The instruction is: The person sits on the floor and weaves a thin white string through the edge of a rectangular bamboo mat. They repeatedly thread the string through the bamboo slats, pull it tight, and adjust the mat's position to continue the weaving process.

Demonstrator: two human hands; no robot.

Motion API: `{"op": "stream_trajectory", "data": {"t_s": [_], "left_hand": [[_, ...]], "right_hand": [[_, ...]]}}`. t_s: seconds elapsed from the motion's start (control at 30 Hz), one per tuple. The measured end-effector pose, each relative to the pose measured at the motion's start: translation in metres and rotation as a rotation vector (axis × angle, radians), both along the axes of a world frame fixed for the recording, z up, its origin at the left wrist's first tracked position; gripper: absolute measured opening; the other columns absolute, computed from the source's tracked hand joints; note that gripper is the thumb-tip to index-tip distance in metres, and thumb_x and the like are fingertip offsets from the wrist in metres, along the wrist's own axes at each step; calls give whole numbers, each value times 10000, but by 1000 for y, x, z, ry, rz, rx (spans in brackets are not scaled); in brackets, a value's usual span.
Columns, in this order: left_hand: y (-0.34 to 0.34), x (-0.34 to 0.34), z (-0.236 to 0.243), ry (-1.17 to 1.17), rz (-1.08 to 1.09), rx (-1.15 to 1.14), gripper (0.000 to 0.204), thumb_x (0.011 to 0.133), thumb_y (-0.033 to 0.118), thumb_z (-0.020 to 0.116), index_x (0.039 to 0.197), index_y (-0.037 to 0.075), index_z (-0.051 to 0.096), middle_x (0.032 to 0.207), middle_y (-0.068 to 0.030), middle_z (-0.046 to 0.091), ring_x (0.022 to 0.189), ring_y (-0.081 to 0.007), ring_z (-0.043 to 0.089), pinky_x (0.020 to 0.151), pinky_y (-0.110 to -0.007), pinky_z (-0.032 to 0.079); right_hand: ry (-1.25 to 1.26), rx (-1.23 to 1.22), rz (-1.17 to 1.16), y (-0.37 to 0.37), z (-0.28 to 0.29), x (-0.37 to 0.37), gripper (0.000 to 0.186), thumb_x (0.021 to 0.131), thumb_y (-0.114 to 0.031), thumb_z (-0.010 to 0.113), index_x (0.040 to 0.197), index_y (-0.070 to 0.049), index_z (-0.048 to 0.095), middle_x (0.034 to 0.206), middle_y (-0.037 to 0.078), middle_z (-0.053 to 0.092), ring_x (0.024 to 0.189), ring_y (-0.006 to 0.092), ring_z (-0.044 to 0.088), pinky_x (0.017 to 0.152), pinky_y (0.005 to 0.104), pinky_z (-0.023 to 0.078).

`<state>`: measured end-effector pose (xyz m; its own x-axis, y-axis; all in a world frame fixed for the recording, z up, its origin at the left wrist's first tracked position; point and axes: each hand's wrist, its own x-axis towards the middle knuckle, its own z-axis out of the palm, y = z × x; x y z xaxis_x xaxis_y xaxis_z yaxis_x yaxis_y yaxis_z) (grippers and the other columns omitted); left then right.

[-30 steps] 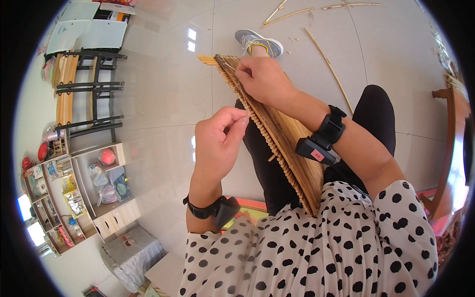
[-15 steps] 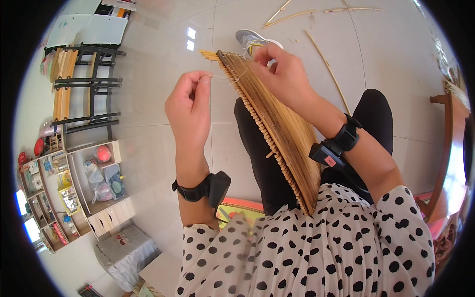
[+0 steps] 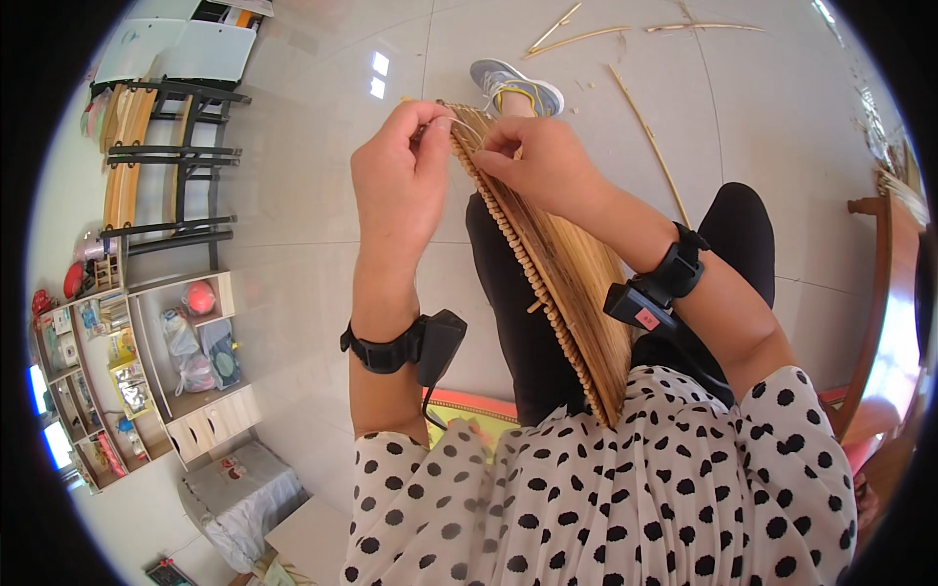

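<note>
A mat of thin bamboo slats (image 3: 567, 273) rests on edge along my lap, running from my waist out toward my shoe. My left hand (image 3: 396, 181) is raised at the mat's far end, fingertips pinched on a thin pale thread (image 3: 467, 124) that loops to the mat's top edge. My right hand (image 3: 542, 161) grips the far end of the mat from the other side, fingers curled over its edge. Both wrists carry black bands with small devices.
Loose bamboo sticks (image 3: 650, 137) lie on the pale tiled floor beyond my grey shoe (image 3: 518, 86). Black racks holding wooden strips (image 3: 156, 166) stand at the left, above a white shelf unit (image 3: 156, 361) full of small items. A wooden chair (image 3: 884, 322) is at the right.
My left hand went from the mat's middle out to the left, pulling the thread, then back in to the mat's far end. My right hand stayed on the mat's end.
</note>
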<state>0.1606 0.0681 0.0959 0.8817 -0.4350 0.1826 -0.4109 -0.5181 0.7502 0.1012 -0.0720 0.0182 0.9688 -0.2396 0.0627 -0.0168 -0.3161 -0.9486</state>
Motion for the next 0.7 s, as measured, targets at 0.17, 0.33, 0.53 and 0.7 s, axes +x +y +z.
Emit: {"op": "stream_trajectory", "data": {"t_s": [0.17, 0.33, 0.53, 0.7], "left_hand": [[20, -10, 11, 24, 68, 79, 114, 939, 103, 616, 984, 9, 662, 706, -22, 609, 624, -76, 514, 596, -247, 436], [40, -20, 15, 66, 83, 116, 112, 951, 100, 605, 974, 3, 657, 695, 6, 575, 616, -66, 495, 584, -234, 421], [43, -22, 14, 117, 62, 60, 129, 971, 86, 566, 1005, 9, 664, 715, 27, 556, 626, -48, 499, 569, -199, 382], [39, -23, 14, 122, 66, 61, 124, 970, 93, 574, 1002, 10, 660, 704, 20, 559, 623, -56, 505, 575, -210, 400]], "right_hand": [[-3, -16, 19, -4, -5, -1, 193, 889, -196, 654, 885, -7, 691, 752, 116, 696, 656, 206, 645, 653, 333, 523], [26, -34, 19, -6, -5, -1, 200, 895, -185, 619, 983, -14, 674, 817, 124, 699, 664, 207, 639, 648, 341, 516], [7, 90, 94, -7, 1, -9, 244, 869, -199, 625, 997, 7, 652, 854, 85, 672, 622, 156, 573, 624, 322, 491], [9, 100, 60, -2, 8, -15, 274, 851, -227, 687, 979, 13, 658, 816, 69, 671, 633, 134, 573, 617, 303, 487]]}}
